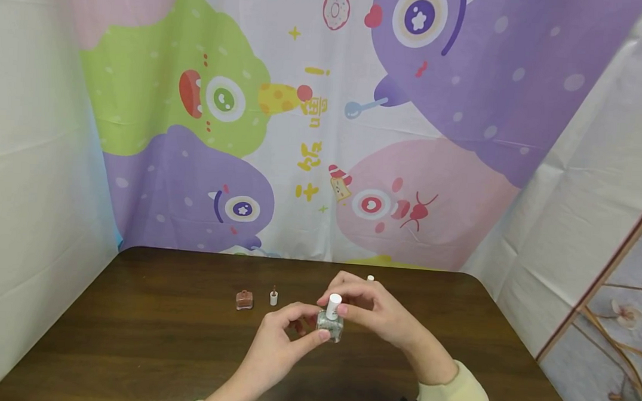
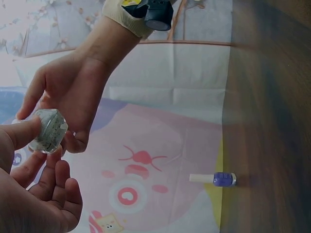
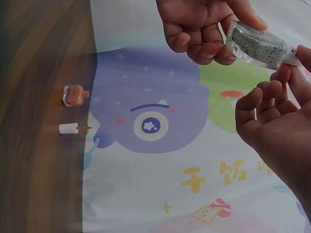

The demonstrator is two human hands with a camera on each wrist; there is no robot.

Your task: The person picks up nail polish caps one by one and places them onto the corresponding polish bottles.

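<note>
Above the table, both hands hold a clear glass nail polish bottle (image 1: 330,328) with speckled grey-green polish and a white cap (image 1: 334,307) on top. My left hand (image 1: 278,341) pinches the glass body between thumb and fingers. The thumb and fingers of my right hand (image 1: 385,314) pinch the white cap from the other side. In the right wrist view, the speckled bottle (image 3: 258,46) lies tilted between the two hands, its cap partly covered by the right fingers.
An uncapped brown-red polish bottle (image 1: 244,300) stands on the dark wooden table (image 1: 149,324). Beside it, its white cap (image 1: 274,298) stands with the brush pointing up. A purple polish bottle (image 2: 223,179) stands behind the right hand. A cartoon curtain (image 1: 309,224) hangs behind.
</note>
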